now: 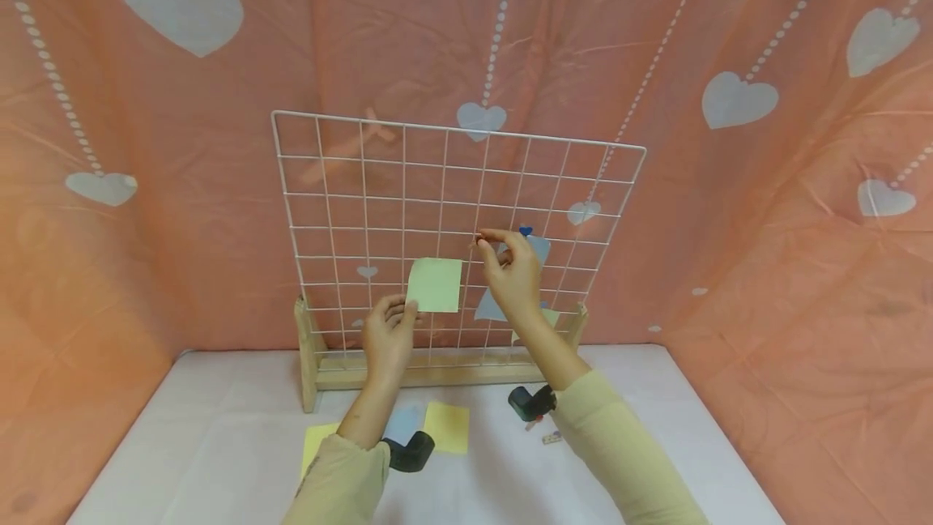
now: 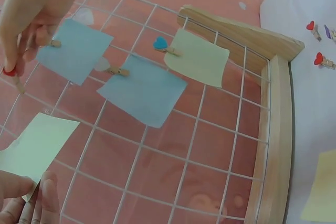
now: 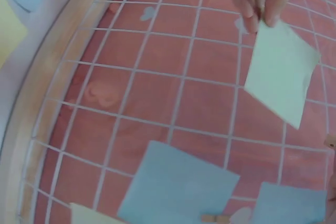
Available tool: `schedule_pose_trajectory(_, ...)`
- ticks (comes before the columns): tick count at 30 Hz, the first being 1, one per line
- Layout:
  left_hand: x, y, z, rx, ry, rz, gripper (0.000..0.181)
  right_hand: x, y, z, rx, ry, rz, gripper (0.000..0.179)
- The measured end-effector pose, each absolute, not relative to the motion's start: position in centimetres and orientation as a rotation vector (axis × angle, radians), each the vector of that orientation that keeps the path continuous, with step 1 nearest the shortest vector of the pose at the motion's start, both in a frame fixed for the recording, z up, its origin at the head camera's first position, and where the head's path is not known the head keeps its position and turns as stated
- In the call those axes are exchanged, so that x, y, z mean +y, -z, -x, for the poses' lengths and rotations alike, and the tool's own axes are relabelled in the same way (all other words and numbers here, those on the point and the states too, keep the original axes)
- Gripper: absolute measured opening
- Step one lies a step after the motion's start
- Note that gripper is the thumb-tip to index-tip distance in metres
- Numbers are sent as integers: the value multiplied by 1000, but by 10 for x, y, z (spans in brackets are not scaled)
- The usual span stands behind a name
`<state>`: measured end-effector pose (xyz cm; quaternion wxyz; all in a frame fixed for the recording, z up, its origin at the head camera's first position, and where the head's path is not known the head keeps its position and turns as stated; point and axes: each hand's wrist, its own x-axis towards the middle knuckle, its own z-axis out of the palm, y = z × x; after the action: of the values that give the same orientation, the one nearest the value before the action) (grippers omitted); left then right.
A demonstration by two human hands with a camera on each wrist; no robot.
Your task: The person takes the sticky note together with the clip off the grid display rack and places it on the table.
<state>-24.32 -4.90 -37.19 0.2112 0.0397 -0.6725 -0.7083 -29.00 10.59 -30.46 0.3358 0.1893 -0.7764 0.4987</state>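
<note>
My left hand point(image 1: 389, 339) pinches a pale green paper note point(image 1: 435, 286) by its lower corner, in front of a white wire grid point(image 1: 404, 125). To the right, my right hand point(image 1: 516, 282) pinches a small wooden clothespin point(image 2: 19, 85) with a red heart on it. A gap separates this clothespin from the green note in the left wrist view. Two blue notes point(image 2: 144, 93) and a pale yellow-green note point(image 2: 199, 59) hang on the grid by clothespins, one with a blue heart point(image 2: 160, 43), one with a white heart. The right hand partly covers these notes in the head view.
A wooden base point(image 1: 430, 377) holds the grid upright on a white table point(image 1: 233, 403). Yellow notes point(image 1: 447, 430) and a blue note point(image 1: 403, 423) lie in front. Several loose clothespins point(image 1: 551, 437) are at the right. A pink curtain point(image 1: 219, 266) with hearts hangs behind.
</note>
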Motion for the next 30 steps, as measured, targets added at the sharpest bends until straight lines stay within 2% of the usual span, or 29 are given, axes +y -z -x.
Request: schedule_pose_trajectory(30,-73,405,220,-1946,1970,-221,25,145,369,264,-2146,-1481,-344,21)
